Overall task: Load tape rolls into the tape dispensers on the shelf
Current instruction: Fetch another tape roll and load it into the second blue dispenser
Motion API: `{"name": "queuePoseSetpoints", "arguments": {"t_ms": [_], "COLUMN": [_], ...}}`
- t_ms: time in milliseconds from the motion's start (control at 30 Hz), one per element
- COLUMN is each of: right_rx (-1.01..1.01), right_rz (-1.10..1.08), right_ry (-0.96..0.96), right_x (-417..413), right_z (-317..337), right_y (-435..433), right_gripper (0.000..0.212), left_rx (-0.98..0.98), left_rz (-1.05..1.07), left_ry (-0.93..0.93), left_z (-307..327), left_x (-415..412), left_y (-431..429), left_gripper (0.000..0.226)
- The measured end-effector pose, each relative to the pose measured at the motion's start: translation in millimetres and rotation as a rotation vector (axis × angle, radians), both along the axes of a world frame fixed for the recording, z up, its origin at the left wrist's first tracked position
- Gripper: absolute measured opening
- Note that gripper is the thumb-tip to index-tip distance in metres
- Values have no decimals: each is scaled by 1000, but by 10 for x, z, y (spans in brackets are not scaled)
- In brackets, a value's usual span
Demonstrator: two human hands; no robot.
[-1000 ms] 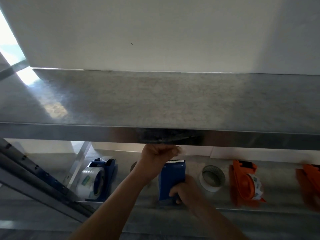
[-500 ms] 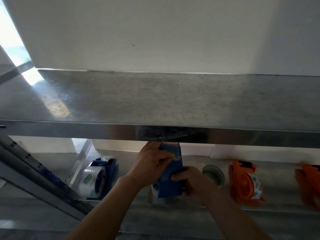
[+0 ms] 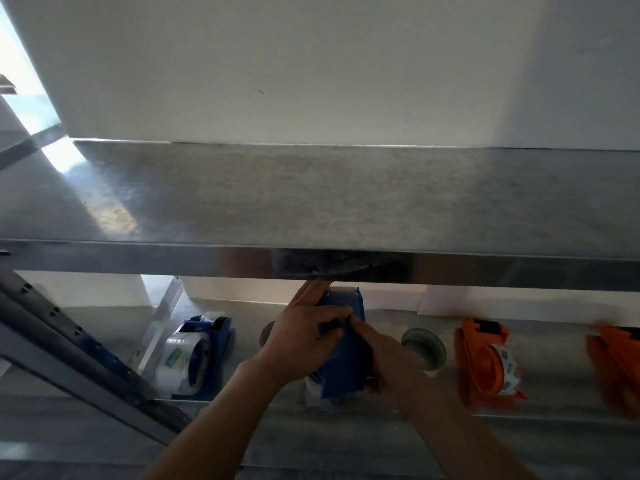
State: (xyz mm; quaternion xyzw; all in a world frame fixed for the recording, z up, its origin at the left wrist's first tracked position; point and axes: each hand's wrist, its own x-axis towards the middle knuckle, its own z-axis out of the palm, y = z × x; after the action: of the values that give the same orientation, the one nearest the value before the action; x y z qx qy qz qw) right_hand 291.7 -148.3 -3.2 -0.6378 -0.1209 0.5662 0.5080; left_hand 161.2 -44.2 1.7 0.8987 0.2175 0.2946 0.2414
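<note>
blue dispenser (image 3: pixel 343 358): upright over lower shelf (image 3: pixel 554 362) front edge, tape roll (image 3: pixel 312 383) at its base.
L hand (image 3: pixel 298 341): we grip its top, thumb across.
R hand (image 3: pixel 386 356): we pinch its right side.

Left hand (image 3: pixel 298 337) and right hand (image 3: pixel 388 358) grip blue dispenser (image 3: pixel 346 365).

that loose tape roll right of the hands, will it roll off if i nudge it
Probably not far: the loose tape roll shows its open core toward the camera, so it seems to lie flat on the lower shelf and should slide, not roll. Its thin wall suggests it is light.
</note>
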Motion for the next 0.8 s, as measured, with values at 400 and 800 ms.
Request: {"name": "queuePoseSetpoints", "arguments": {"t_ms": [400,800], "right_rx": [13,59], "right_rz": [-100,-153], "right_ry": [64,293], "right_x": [78,199], "right_z": [-120,-37], "right_y": [-22,-15], "right_gripper": [36,45], "left_rx": [-900,-1464], "left_rz": [184,57], "left_ry": [-58,-141], "left_z": [-133,-106], "left_x": [9,-72], "left_y": [-45,-4], "left_gripper": [41,43]}}
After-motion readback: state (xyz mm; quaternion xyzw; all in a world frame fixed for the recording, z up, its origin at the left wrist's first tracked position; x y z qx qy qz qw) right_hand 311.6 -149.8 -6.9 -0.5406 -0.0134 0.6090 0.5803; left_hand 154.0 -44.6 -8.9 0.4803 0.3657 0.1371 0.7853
